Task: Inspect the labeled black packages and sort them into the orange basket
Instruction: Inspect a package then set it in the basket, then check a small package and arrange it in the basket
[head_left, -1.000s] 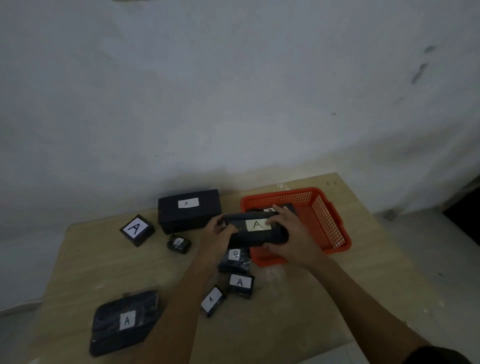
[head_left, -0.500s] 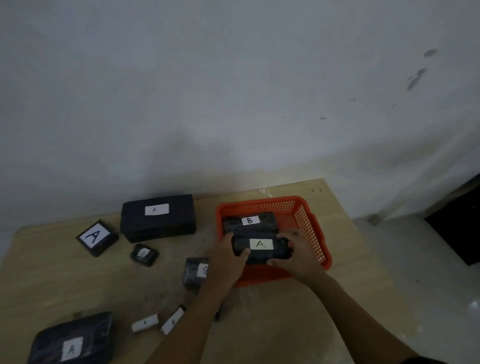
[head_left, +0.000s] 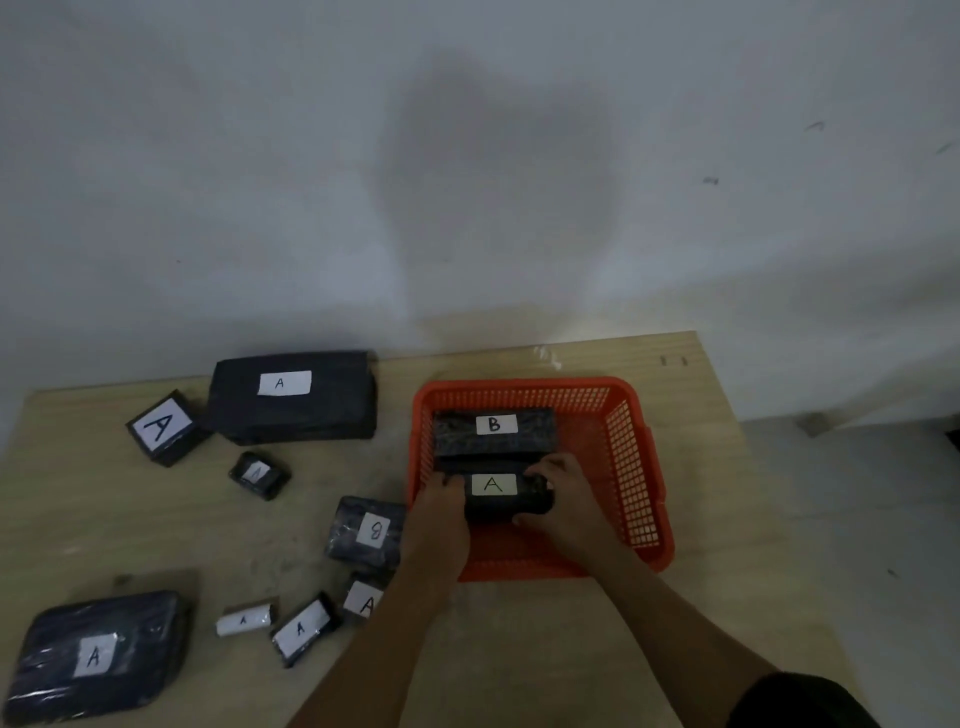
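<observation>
hands: left hand (head_left: 439, 506) and right hand (head_left: 558, 493) both grip the A package (head_left: 506, 491) inside the orange basket (head_left: 631, 452)
risk: may land tilted on the B package (head_left: 493, 431) if released unevenly

Bare utility room: scuffed white wall (head_left: 467, 156), plain wooden table (head_left: 519, 649), grey floor (head_left: 857, 493).

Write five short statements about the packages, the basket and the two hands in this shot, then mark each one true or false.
1. Both hands hold the A package inside the orange basket. True.
2. The package behind it in the basket is labeled A. False: that B package reads B.
3. The left hand rests flat on the table. False: it grips the A package's left end.
4. The right hand grips the package's right end. True.
5. The largest box is labeled A. True.
</observation>
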